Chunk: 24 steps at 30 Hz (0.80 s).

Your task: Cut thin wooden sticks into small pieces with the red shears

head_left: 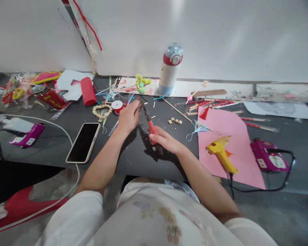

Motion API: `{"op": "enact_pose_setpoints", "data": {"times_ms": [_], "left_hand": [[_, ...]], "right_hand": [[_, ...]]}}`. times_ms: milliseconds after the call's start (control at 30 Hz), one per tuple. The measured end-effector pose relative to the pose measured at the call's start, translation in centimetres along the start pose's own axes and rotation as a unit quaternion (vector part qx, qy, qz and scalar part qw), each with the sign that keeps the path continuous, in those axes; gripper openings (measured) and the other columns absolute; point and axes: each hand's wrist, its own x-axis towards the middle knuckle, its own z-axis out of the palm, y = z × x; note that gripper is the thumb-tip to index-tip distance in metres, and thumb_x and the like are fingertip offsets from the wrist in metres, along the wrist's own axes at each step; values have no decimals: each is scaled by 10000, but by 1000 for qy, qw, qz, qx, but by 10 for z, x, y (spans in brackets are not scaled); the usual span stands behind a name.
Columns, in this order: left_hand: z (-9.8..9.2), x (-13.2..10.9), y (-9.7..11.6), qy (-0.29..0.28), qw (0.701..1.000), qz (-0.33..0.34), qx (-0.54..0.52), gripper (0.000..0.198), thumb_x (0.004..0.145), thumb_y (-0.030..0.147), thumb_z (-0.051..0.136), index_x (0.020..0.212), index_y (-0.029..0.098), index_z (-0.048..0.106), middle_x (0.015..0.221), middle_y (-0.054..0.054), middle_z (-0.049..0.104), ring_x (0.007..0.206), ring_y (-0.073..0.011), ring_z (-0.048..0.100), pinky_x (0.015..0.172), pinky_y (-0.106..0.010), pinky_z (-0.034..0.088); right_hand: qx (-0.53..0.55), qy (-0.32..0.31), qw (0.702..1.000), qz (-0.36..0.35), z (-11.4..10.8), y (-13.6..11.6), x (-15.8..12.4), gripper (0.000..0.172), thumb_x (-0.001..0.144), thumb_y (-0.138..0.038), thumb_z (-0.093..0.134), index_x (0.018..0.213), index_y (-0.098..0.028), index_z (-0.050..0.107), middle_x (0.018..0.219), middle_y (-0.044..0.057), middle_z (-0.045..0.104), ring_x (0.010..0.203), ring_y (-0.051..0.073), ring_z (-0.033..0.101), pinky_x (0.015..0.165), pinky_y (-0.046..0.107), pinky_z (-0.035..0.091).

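The right hand [164, 138] gripped the red-handled scissors [151, 127] by the handle, over the dark tabletop [181, 160] and to the right of the left hand [129, 118]. The long axis ran obliquely: dark blades directed forward and slightly left, handle end rearward and right. The left hand was closed near the blade tips; its contents could not be determined. A red spool [117, 106] stood just beside it, on its left.

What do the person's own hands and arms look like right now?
The left hand and right hand are bare, with no gloves, watch or bracelet visible. The white sleeves are short; the pale shirt has a coloured print.
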Motion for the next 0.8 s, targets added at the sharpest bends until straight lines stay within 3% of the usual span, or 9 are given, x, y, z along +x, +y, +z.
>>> {"op": "enact_pose_setpoints", "data": {"times_ms": [300,433,567,700,800], "left_hand": [[-4,2,2,-15,998,-17,-65,475,1009,537,337,714,204,502,622,2,559,593,-133,555,636,-275,400],[5,-1,2,-4,980,-93,-175,454,967,619,389,948,212,588,692,7,625,585,-122,607,627,-259,465],[19,-7,8,-93,927,-188,-311,631,873,753,426,1061,182,615,828,-55,704,701,-155,689,673,-277,545],[28,-15,21,-185,897,-184,-356,676,775,790,537,1000,168,674,991,-93,730,907,-202,695,795,-326,560],[29,-16,27,-225,872,-201,-386,665,706,754,653,998,156,683,992,-96,734,923,-216,689,845,-368,548]], "right_hand": [[3,5,999,-32,-1,-4,-2,412,877,-604,587,894,-203,495,728,-13,534,652,133,511,559,269,410],[21,38,998,-37,1,-1,2,416,857,-609,615,901,-207,519,738,-11,535,652,132,509,576,273,419],[63,110,991,-31,1,4,9,428,849,-634,605,866,-219,502,696,-13,532,619,140,509,566,284,428],[59,139,987,-51,-3,7,13,420,863,-622,577,885,-206,525,720,-5,539,657,148,526,627,301,459],[25,125,989,-72,-4,5,12,384,882,-587,563,918,-204,561,727,-5,540,699,156,534,685,313,477]]}}
